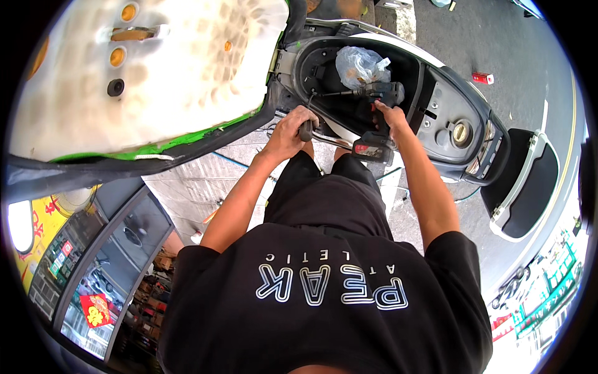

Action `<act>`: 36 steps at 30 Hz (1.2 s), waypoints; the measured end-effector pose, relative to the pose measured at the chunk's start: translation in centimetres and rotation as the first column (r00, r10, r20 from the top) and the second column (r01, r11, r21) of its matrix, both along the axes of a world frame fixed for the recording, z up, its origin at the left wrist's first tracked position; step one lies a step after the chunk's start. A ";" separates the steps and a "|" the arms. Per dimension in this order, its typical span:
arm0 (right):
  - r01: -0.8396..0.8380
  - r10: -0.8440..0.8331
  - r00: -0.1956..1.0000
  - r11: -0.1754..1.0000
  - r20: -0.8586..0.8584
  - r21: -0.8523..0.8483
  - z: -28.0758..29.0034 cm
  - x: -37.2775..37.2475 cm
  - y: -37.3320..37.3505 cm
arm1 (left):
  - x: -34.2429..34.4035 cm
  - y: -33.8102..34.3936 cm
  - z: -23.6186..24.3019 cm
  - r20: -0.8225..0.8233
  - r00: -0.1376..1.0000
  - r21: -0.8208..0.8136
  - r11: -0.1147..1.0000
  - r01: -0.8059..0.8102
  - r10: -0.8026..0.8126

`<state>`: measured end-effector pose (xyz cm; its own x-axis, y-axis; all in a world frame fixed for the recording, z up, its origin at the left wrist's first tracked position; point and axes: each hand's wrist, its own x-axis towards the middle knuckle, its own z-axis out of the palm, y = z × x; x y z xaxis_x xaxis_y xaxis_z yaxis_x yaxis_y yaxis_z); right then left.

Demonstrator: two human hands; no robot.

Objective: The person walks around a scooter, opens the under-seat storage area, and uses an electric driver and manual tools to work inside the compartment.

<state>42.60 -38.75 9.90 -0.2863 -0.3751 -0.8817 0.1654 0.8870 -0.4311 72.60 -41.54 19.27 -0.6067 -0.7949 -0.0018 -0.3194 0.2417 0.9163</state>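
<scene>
My right hand (389,115) grips a black cordless power tool (389,93) with a red-labelled battery at its base; the tool lies across an open scooter's dark under-seat compartment (417,75), its long bit pointing left. My left hand (293,128) is closed round a small dark object (305,131) at the compartment's near left edge, perhaps a handle; its shape is mostly hidden, and a thin dark piece rises from it toward the bit's tip. A crumpled translucent plastic bag (362,65) sits in the compartment behind the tool. The fuel cap (460,133) is to the right.
The raised seat (156,56), underside showing, fills the upper left. A black-and-silver top-box part (523,187) lies on the pavement at right, below a red carton (483,78). Hoses (230,159) cross the ground. A glass shopfront (124,262) stands at lower left; the road runs along the right.
</scene>
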 end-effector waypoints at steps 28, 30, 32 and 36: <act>-0.672 0.379 0.492 0.738 -0.784 -0.065 5.1 9.3 0.6 | 3.9 -1.9 7.8 -0.067 0.996 0.012 0.998 0.067 -0.066; -0.822 0.431 0.381 0.564 -0.818 -0.086 5.6 10.3 1.2 | 4.1 -2.1 7.8 -0.062 0.995 0.010 0.997 0.078 -0.077; -0.859 0.472 0.399 0.491 -0.786 -0.141 6.4 11.8 1.1 | 4.2 -2.3 7.9 -0.059 0.994 0.005 0.996 0.088 -0.087; -0.831 0.593 0.515 0.523 -0.619 -0.191 6.3 13.2 1.6 | 4.4 -2.5 8.2 -0.017 0.987 0.037 0.987 0.158 -0.158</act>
<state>55.79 -37.19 16.18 -0.0214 -0.9059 -0.4230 -0.7423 0.2978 -0.6003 76.96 -44.00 27.42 -0.7248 -0.6886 -0.0211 -0.2671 0.2526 0.9300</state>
